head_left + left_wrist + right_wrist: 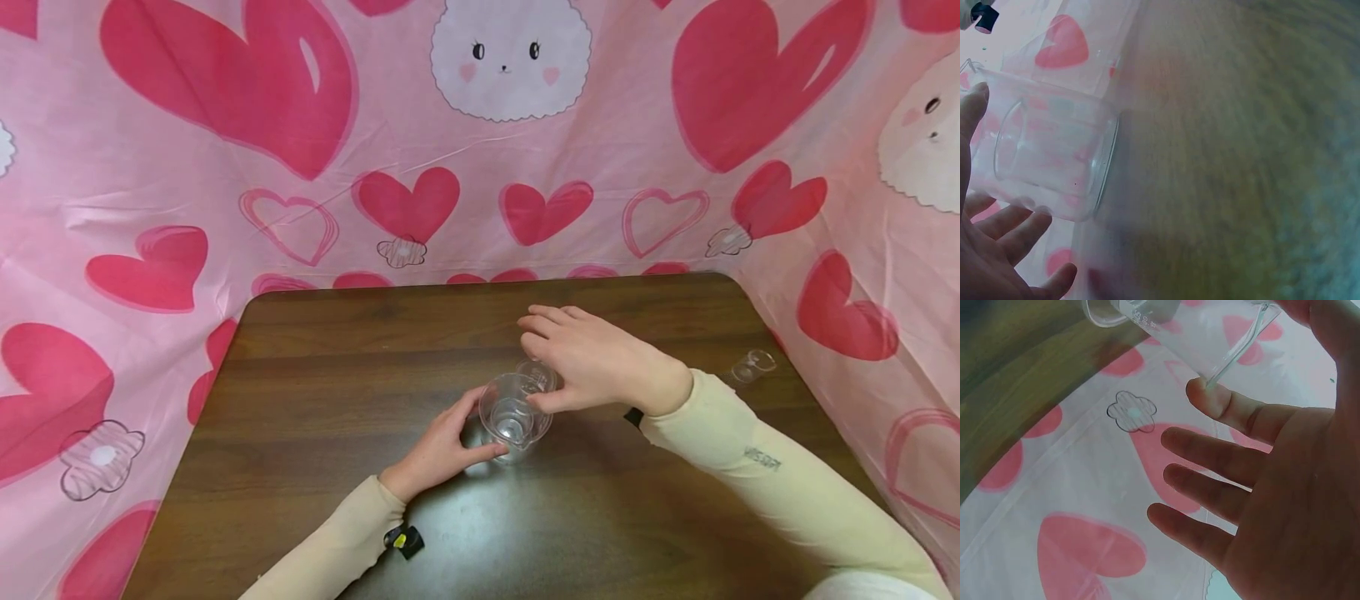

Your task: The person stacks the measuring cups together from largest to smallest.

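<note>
A large clear glass beaker (pixel 497 429) stands upright on the table. Through its wall a smaller clear vessel (pixel 1044 147) shows inside it. My left hand (pixel 442 446) holds the large beaker from the left, thumb on the near side and fingers on the far side. Just behind and right of that beaker is another clear beaker (pixel 542 375), with printed marks in the right wrist view. My right hand (pixel 592 358) holds this one at the rim between thumb and index finger. The other right fingers (pixel 1216 456) stretch out free.
A small glass beaker (pixel 753 365) stands near the table's right edge. The dark wooden table (pixel 315 400) has rounded far corners. Pink cloth with hearts (pixel 412 204) hangs around its back and sides.
</note>
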`<state>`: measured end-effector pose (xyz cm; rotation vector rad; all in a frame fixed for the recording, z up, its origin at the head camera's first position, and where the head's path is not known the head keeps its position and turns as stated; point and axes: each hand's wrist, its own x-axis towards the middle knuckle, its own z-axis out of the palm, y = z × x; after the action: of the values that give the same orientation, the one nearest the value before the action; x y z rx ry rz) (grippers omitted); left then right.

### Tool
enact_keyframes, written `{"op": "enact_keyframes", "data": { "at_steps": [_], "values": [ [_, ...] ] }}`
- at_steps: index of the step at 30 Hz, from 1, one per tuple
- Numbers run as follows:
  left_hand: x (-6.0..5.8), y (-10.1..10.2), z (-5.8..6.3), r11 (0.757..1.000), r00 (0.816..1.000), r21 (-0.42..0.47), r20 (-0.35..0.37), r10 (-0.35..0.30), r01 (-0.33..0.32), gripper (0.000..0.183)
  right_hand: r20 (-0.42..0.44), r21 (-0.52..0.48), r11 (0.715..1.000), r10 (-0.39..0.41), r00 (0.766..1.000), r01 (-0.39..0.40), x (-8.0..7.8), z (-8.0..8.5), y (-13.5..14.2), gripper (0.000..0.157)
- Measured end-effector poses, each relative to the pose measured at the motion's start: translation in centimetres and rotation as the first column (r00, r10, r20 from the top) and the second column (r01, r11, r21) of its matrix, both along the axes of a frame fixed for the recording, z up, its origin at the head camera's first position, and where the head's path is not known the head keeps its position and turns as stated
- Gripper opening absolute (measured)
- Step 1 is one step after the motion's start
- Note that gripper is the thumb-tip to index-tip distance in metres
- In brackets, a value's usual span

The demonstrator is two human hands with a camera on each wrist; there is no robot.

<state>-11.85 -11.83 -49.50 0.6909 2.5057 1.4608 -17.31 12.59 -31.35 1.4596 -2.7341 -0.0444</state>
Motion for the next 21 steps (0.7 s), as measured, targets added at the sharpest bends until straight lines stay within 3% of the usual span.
{"op": "enact_keyframes", "data": {
  "at_steps": [13,21],
  "values": [
    [0.0,0.0,0.1,1.0,1.0,0.012,-0.011,-0.008,0.008,0.081,-0.092,0.052,0.999,0.02,0.996,-0.016,0.4,-2.0,-1.2,0.058],
    [-0.1,-0.1,0.0,1.0,1.0,0.004,0.004,-0.009,0.009,0.08,-0.072,0.095,0.995,0.005,0.997,0.002,0.7,-3.2,-2.2,0.062]
  ]
}}
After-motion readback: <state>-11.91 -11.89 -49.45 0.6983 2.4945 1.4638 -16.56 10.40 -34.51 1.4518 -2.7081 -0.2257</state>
